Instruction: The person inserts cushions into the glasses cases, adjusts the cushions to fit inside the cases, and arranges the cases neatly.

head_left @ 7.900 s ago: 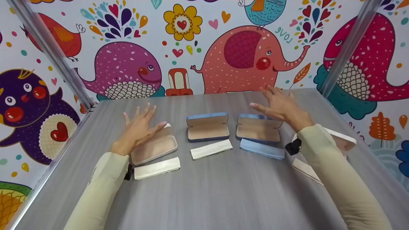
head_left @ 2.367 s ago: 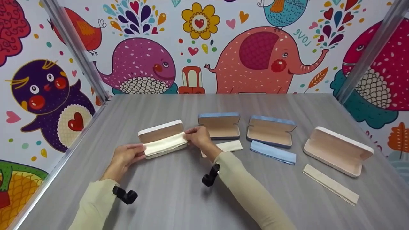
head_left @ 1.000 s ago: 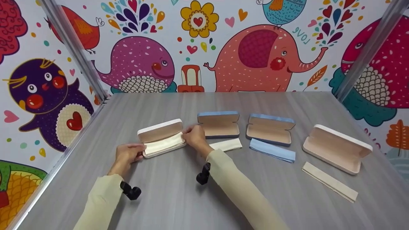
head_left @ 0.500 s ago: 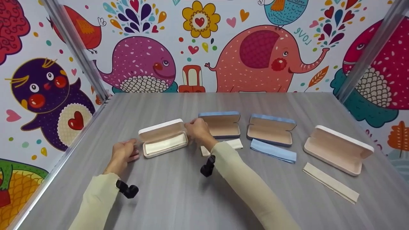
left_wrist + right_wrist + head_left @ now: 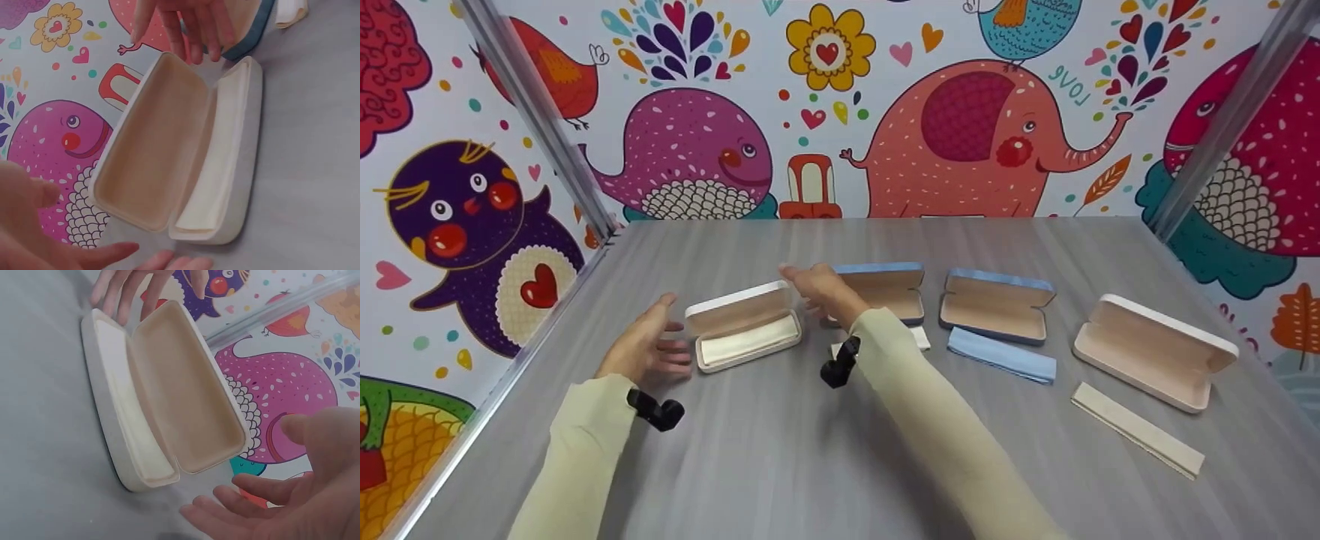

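A white glasses case (image 5: 712,303) stands with its lid up at the left of the table, and a folded cream cloth (image 5: 750,337) lies in its lower half. My left hand (image 5: 645,349) is beside the case's left end, fingers loosely spread and holding nothing. At the opposite end, my right hand (image 5: 826,291) hovers with relaxed fingers, nothing in it, partly covering the nearer blue glasses case (image 5: 889,289). In the left wrist view the cloth (image 5: 216,157) lies lengthwise along the base. The right wrist view has the right hand (image 5: 315,489) apart from the case (image 5: 185,388).
Further right stand a second open blue case (image 5: 994,307) and another open white case (image 5: 1155,352). In front lie a white cloth (image 5: 921,339), partly hidden by the right arm, a blue cloth (image 5: 1001,355) and a beige cloth (image 5: 1136,429). A patterned wall (image 5: 810,112) closes the back.
The cream cloth went from the table into the left white case, whose lid has come into full view. Both hands have let go of it and drawn away from the case's ends, fingers loosening.
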`<control>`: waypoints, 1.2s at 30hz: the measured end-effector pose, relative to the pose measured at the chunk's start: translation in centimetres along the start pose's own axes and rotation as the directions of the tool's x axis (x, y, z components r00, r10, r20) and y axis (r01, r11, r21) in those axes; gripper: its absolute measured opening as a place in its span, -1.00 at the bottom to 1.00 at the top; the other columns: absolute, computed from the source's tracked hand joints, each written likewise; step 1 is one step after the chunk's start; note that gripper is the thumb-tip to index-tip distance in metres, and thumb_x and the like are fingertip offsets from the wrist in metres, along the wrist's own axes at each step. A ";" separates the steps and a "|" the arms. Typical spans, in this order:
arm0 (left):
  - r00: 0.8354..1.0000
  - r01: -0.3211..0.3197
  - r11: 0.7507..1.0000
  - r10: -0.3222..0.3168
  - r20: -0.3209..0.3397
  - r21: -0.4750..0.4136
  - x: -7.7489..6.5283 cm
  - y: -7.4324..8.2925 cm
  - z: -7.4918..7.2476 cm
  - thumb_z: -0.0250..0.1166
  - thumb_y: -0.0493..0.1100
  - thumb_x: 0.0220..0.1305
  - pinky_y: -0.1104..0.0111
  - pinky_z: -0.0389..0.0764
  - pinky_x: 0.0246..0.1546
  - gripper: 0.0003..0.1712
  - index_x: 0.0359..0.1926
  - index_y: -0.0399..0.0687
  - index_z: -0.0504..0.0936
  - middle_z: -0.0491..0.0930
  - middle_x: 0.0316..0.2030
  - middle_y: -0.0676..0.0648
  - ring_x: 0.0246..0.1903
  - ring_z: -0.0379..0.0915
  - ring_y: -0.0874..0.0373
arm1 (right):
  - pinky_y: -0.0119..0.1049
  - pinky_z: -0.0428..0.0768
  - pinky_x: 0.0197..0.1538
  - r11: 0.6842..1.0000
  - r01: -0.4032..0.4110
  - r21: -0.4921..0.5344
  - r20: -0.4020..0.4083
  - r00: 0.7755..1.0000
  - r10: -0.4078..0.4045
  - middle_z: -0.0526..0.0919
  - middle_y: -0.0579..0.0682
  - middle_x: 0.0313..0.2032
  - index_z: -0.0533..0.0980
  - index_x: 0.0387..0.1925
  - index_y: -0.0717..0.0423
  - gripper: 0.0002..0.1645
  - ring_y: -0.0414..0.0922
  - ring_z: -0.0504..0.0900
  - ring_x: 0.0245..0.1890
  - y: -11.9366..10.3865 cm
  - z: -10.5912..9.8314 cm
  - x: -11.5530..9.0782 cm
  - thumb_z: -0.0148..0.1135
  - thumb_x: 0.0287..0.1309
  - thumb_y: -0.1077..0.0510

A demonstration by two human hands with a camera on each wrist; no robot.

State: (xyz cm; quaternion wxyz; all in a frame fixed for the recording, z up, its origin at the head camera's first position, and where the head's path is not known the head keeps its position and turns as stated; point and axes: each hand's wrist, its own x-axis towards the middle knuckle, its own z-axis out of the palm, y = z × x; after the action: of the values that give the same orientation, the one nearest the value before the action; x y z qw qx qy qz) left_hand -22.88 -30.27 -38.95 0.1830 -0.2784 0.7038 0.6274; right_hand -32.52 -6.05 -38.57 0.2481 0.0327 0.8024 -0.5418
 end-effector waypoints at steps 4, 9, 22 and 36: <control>1.000 0.026 1.000 -0.026 -0.008 -0.005 0.4 0.3 -0.1 -0.39 0.41 0.44 -0.13 0.45 0.32 0.04 0.55 -0.37 -0.10 0.02 0.45 -0.49 0.39 0.17 -0.37 | 0.14 0.43 0.40 1.000 -0.014 0.028 0.020 1.000 0.014 0.39 0.28 0.37 0.15 0.48 0.22 -0.09 0.24 0.43 0.36 0.2 0.2 0.3 0.08 0.39 -0.29; 0.999 0.029 0.999 -0.027 -0.038 0.037 0.7 0.5 0.1 -0.28 0.44 0.42 -0.08 0.55 0.24 0.09 0.52 -0.42 -0.03 0.22 0.27 -0.41 0.22 0.34 -0.27 | 0.15 0.41 0.41 0.998 -0.031 0.056 0.059 0.998 0.028 0.31 0.32 0.41 0.03 0.53 0.21 -0.01 0.26 0.34 0.41 0.4 0.3 0.4 0.07 0.39 -0.31; 0.999 -0.019 0.995 0.022 -0.026 0.095 1.3 0.2 1.0 -0.19 0.29 0.50 0.11 0.73 0.00 -0.07 0.51 -0.41 0.01 0.16 0.41 -0.47 0.01 0.49 -0.12 | 0.11 0.52 0.32 0.998 -0.037 0.051 0.051 0.998 0.034 0.38 0.29 0.36 0.12 0.49 0.26 0.00 0.22 0.45 0.34 1.0 1.5 0.3 0.15 0.34 -0.31; 0.998 -0.065 0.997 0.065 -0.020 -0.028 1.1 -0.7 0.3 0.06 0.25 0.44 0.26 0.75 -0.10 0.03 0.49 -0.54 -0.04 0.13 0.45 -0.51 0.20 0.51 -0.18 | 0.06 0.41 0.43 0.997 -0.059 0.050 0.054 0.997 0.056 0.30 0.26 0.43 -0.04 0.55 0.23 0.08 0.16 0.37 0.40 1.0 1.5 0.2 0.22 0.31 -0.25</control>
State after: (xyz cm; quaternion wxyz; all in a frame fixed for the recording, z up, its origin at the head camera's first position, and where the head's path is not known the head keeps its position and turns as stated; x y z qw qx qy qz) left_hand -23.38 -30.20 -40.21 0.1519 -0.2640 0.7053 0.6402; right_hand -31.81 -7.03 -39.91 0.2834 0.0479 0.7803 -0.5555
